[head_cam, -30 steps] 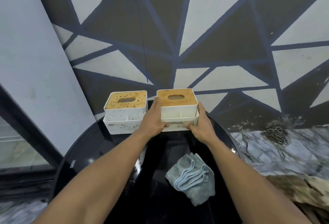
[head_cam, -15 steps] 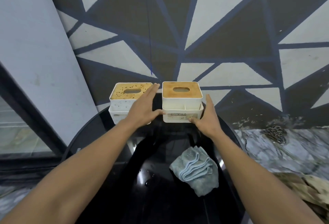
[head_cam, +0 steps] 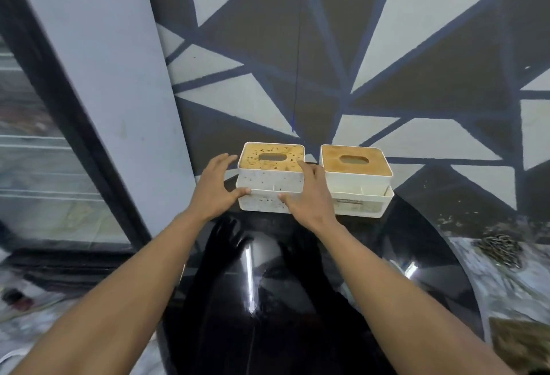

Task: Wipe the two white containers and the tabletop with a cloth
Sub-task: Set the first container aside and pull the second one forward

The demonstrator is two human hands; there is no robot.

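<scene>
Head view. Item: left container [head_cam: 268,179] (speckled lid), at the rear of the black bench [head_cam: 372,255], just beside the right container [head_cam: 357,182]. Both grips were shifted to it from the right container, clasped half a second earlier. The left grip [head_cam: 215,191] was spread at its left side, thumb touching the front corner. The right grip [head_cam: 309,196] was laid flat between the two containers. The cloth was lost from view, and wiping was judged not yet begun.

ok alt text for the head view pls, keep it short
The left hand and right hand flank the spotted-lid left container, thumbs on its front. A second container stands just to its right, both at the far edge of a glossy black table below a triangle-patterned wall.
</scene>
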